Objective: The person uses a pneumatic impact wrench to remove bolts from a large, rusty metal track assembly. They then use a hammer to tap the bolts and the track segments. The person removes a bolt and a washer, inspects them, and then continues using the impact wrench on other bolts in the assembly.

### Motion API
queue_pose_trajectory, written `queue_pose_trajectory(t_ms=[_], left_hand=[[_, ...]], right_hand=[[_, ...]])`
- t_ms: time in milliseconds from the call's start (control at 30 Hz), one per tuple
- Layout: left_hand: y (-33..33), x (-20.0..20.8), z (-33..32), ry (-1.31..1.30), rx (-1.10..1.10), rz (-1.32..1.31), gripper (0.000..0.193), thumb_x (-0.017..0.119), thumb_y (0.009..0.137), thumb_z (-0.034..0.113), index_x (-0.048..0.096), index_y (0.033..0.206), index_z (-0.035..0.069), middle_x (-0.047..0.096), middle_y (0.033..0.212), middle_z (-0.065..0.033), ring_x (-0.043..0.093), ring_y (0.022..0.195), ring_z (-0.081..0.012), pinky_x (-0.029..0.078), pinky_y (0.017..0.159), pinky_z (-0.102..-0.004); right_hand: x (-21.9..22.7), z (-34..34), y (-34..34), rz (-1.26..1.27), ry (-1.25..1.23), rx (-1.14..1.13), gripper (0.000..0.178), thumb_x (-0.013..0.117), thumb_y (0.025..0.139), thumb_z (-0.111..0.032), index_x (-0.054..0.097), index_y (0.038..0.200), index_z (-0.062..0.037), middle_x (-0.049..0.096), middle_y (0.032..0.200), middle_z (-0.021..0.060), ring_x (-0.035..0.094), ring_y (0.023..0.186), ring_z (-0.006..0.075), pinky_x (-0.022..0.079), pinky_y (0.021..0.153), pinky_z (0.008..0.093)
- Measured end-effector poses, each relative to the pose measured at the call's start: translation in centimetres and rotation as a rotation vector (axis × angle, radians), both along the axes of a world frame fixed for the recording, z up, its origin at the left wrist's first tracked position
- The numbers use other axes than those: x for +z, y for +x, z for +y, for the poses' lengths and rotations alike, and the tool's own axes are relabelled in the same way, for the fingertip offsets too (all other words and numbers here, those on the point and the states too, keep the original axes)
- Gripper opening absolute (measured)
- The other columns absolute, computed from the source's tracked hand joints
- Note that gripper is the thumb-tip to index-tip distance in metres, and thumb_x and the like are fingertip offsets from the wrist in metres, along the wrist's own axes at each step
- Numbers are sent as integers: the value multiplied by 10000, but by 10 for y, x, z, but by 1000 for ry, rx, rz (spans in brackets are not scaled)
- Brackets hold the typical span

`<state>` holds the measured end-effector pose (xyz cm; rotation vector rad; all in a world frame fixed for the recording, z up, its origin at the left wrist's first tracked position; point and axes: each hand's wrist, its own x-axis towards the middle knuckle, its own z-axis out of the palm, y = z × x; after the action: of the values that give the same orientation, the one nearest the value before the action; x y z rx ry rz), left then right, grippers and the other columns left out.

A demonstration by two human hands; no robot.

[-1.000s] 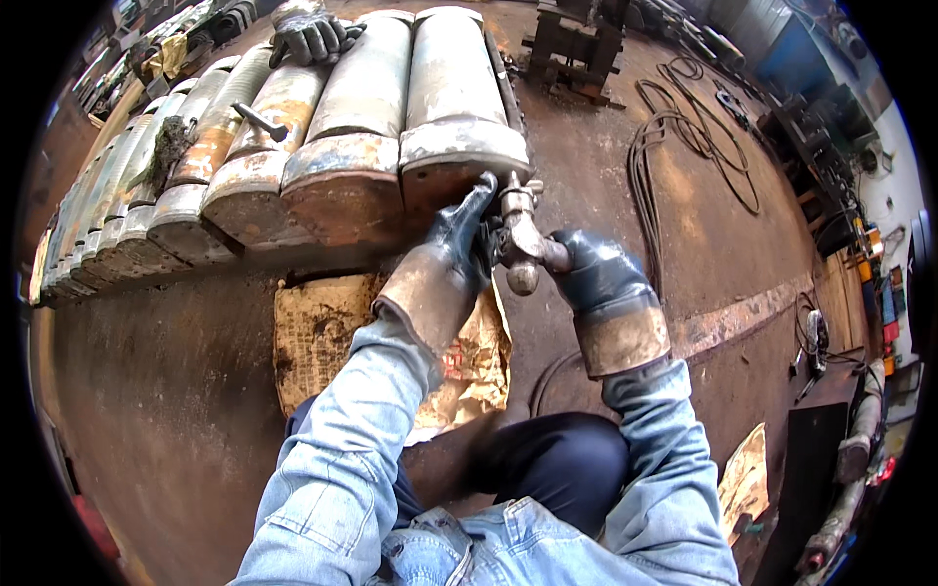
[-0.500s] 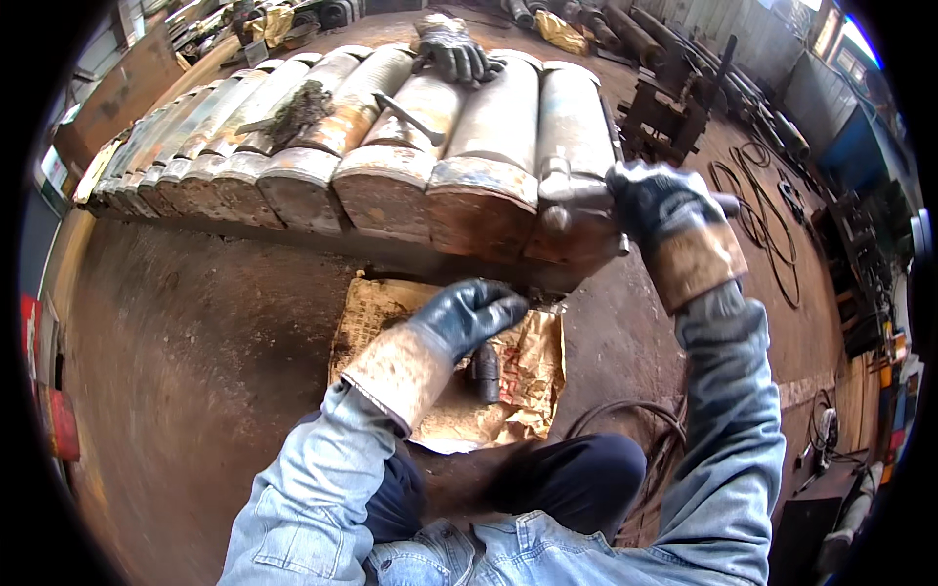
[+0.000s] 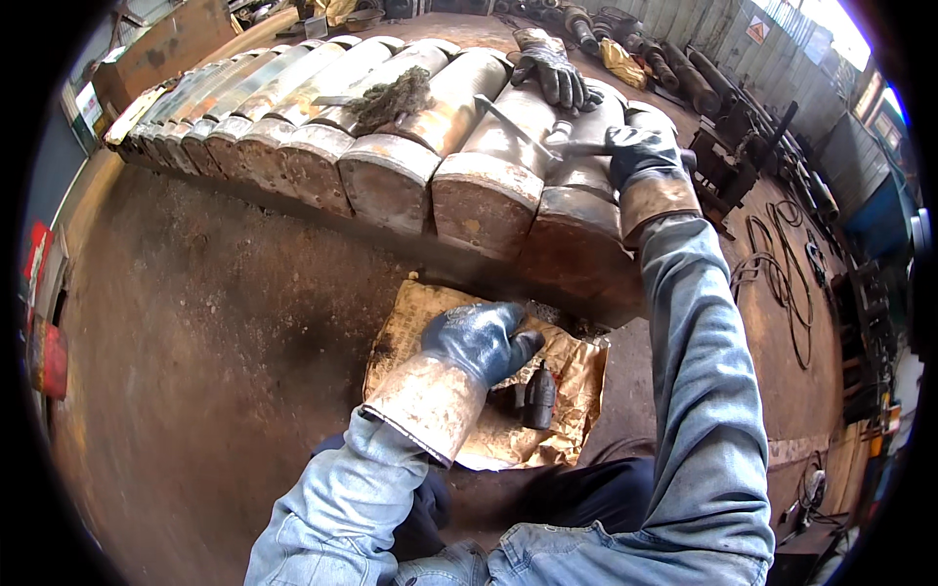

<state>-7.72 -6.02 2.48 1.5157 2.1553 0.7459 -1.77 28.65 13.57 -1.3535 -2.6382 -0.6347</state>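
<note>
My right hand (image 3: pixel 647 161), in a dark glove with a tan cuff, is closed round the handle of a hammer (image 3: pixel 559 137). The hammer's head hangs over or rests on the rightmost metal half-rounds; which, I cannot tell. Beside it a thin metal bar (image 3: pixel 513 125) lies slantwise across the half-rounds (image 3: pixel 391 171). My left hand (image 3: pixel 479 342), gloved in blue, is curled closed above a crumpled brown paper sheet (image 3: pixel 576 381). What its fingers hold, if anything, is hidden. Just right of that hand, a dark bottle-shaped piece (image 3: pixel 539 398) lies on the paper.
A dark work glove (image 3: pixel 552 76) lies on the half-rounds near the hammer. Further left sits a dark fibrous clump (image 3: pixel 391 101). Cables (image 3: pixel 782 264) coil on the floor at right, and long pipes (image 3: pixel 723 78) lie along the back wall.
My right hand has carried the hammer from the near end of the rightmost half-round to above their tops. The view has swung, shifting the scene rightward. My left hand stays curled over the paper.
</note>
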Motion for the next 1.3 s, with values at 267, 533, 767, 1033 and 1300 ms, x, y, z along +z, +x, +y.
queue_pose_trajectory(t_ms=[267, 533, 767, 1033, 1300], left_hand=[[-19, -31, 43, 585, 75, -1273, 396, 784, 896, 173, 652, 1226, -1, 736, 1103, -139, 707, 983, -208, 576, 862, -298], [21, 20, 31, 832, 176, -1255, 299, 768, 903, 181, 706, 1096, -38, 753, 1004, -153, 726, 849, -226, 587, 744, -341], [0, 49, 22, 652, 433, -1034, 325, 737, 927, 308, 761, 819, 3, 742, 765, -85, 640, 596, -151, 510, 551, -298], [-38, 56, 5, 782, 482, -1175, 413, 690, 965, 404, 760, 928, -2, 750, 857, -112, 682, 702, -163, 546, 621, -282], [-68, 49, 4, 992, 690, -1604, 500, 636, 981, 463, 686, 1167, 1, 728, 1065, -141, 704, 972, -237, 591, 810, -321]], right_hand=[[0, -53, 77, 937, -708, 522, 540, 728, 910, -417, 655, 1273, -25, 709, 1173, 106, 664, 1083, 206, 552, 896, 361], [-52, -291, 94, 1474, -1950, 675, 530, 695, 956, -272, 540, 1390, -10, 588, 1340, 87, 547, 1233, 213, 417, 1079, 377], [-18, -317, 89, 1445, -2036, 1222, 687, 701, 939, -293, 399, 1480, 4, 477, 1463, 118, 446, 1355, 232, 345, 1139, 387], [9, -296, 53, 1110, -2170, 1103, 474, 665, 954, -254, 531, 1352, -35, 594, 1296, 85, 561, 1188, 204, 446, 1005, 352], [47, -227, 49, 368, -731, 833, 283, 603, 938, -204, 644, 1191, -84, 674, 1097, 76, 649, 1011, 216, 531, 849, 355]])
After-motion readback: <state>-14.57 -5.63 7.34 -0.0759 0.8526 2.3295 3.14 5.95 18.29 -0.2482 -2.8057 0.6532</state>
